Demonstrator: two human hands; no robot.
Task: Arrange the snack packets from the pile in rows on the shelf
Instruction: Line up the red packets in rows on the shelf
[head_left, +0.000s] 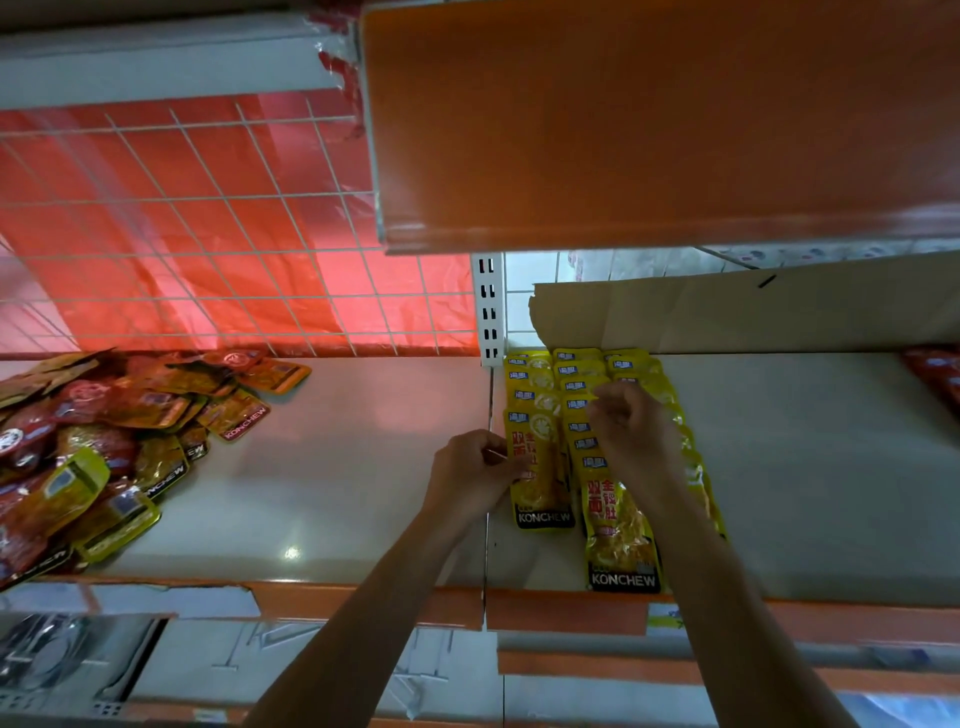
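Observation:
Yellow KONCHEW snack packets lie in overlapping rows (540, 395) on the white shelf (810, 467), just right of the slotted upright. My left hand (475, 475) pinches the left edge of the front packet of the left row (543, 493). My right hand (636, 434) rests with curled fingers over the middle and right rows, fingertips on a packet top; the right row is largely hidden under it. The front packet of the middle row (621, 545) reaches the shelf's front edge. A loose pile of red and yellow packets (98, 447) lies on the shelf's far left.
A brown cardboard sheet (753, 312) leans against the back behind the rows. An orange shelf (649, 119) hangs close overhead. A white wire grid (208, 234) with red plastic behind it backs the left bay. Red packets (935, 371) show at the far right.

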